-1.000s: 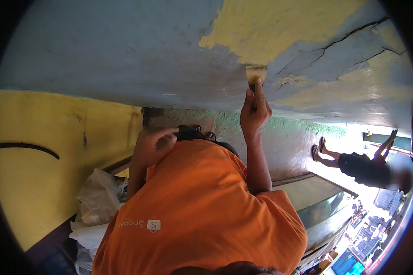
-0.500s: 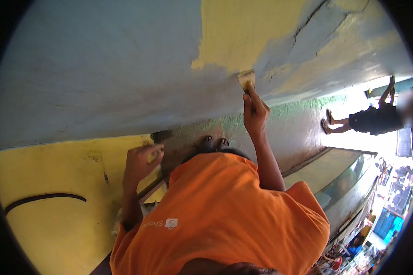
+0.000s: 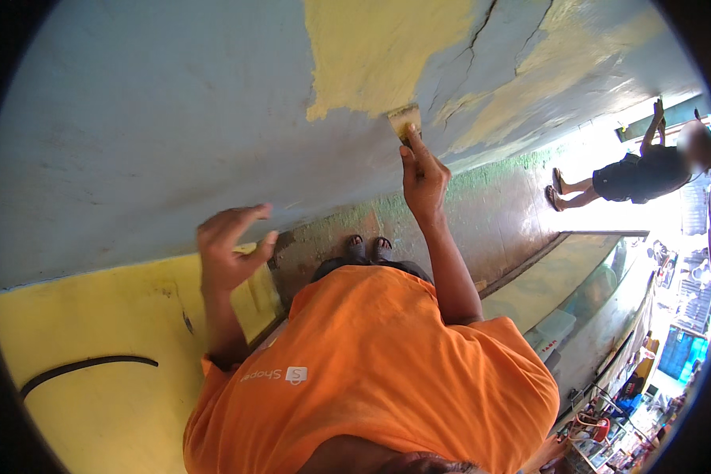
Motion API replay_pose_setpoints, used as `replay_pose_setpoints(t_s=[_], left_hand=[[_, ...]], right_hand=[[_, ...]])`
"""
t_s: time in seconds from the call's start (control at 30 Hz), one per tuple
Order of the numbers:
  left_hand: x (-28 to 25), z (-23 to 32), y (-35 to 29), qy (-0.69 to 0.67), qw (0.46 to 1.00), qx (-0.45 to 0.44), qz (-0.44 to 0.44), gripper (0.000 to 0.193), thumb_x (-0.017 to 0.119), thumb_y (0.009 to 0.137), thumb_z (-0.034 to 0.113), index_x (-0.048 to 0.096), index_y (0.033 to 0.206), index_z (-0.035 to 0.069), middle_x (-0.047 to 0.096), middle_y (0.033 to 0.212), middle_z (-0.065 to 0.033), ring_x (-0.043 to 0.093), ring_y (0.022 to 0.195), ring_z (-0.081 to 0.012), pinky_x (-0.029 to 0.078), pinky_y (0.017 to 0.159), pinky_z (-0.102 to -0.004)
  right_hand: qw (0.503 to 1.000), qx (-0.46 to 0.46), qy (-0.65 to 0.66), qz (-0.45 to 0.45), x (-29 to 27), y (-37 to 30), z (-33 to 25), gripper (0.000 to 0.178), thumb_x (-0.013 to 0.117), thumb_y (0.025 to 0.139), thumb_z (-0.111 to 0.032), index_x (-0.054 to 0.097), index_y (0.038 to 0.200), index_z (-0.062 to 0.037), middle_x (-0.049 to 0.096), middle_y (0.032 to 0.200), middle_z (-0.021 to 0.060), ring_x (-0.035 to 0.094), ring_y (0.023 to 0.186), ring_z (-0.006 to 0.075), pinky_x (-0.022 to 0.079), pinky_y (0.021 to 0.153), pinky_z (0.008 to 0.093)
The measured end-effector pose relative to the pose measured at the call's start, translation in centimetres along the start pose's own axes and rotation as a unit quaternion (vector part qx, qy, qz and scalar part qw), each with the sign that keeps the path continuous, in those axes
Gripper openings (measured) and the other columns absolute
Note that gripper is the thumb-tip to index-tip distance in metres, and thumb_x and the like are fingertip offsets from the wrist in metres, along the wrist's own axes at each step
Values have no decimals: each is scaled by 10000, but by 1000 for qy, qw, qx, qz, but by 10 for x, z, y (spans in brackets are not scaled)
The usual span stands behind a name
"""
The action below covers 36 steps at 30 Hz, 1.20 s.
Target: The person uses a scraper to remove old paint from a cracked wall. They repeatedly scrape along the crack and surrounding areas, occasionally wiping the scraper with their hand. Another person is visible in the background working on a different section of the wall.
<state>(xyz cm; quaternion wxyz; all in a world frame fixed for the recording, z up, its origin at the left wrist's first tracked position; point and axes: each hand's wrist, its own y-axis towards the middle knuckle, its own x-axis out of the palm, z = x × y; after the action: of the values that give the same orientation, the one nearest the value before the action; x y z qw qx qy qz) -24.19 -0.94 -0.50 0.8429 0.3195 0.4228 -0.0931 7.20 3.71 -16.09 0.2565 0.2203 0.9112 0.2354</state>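
My right hand (image 3: 425, 175) grips a paint scraper (image 3: 404, 120) with a broad, flat blade. The blade's edge is at the grey wall (image 3: 182, 134), by the lower border of a yellow patch (image 3: 371, 63) on that surface. My left hand (image 3: 233, 246) is raised near the lower part of the wall, with thumb and fingers apart and nothing seen between them. Slight motion blur softens its fingertips.
Cracks (image 3: 482, 31) run through the wall to the right of the patch. My feet (image 3: 369, 248) stand on a narrow walkway. A yellow wall (image 3: 95, 332) with a black curved strip (image 3: 95, 363) lies to the left. Another person (image 3: 644, 174) stands at the far right, arms toward the wall.
My left hand has risen toward the grey wall, and its curled fingers have spread. My right hand keeps the scraper by the yellow patch's lower border. The whole view has shifted slightly.
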Motion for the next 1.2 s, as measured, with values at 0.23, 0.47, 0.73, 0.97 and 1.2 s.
replay_pose_setpoints(t_s=[0.23,0.47,0.73,0.97,1.2], left_hand=[[-42,-18,15,127,972,128,149,367,760,802,119,731,1142,-15,775,1049,-153,746,1022,-371,600,887,-441],[-63,-23,31,238,925,175,239,627,762,832,334,625,1383,69,610,1422,-223,478,1394,-510,407,1133,-620],[-46,-50,25,401,903,23,153,1012,753,798,654,321,1638,292,-67,1719,-242,-145,1556,-517,-3,1159,-780],[-31,-62,19,414,898,-39,142,1084,757,782,686,247,1663,312,-155,1703,-275,-249,1518,-546,-78,1129,-793],[-31,-60,19,388,908,-11,154,1054,749,801,672,230,1661,352,-173,1710,-243,-258,1514,-545,-95,1119,-802]], right_hand=[[1000,9,-2,10,-2,4,-9,409,716,971,-94,681,1376,-139,730,859,163,591,577,204,509,595,305],[999,-13,17,36,2,12,-22,385,703,977,-114,689,1362,-132,712,861,193,583,579,248,522,618,322],[998,43,-1,38,-8,26,-35,449,714,956,-51,662,1396,-126,690,812,188,630,587,218,517,601,313],[999,48,-19,10,-12,18,-34,406,708,966,-68,682,1368,-116,747,990,206,704,674,210,556,662,327],[989,-114,25,86,-3,34,-39,389,693,997,-89,666,1385,-71,640,713,82,380,577,50,377,505,240]])
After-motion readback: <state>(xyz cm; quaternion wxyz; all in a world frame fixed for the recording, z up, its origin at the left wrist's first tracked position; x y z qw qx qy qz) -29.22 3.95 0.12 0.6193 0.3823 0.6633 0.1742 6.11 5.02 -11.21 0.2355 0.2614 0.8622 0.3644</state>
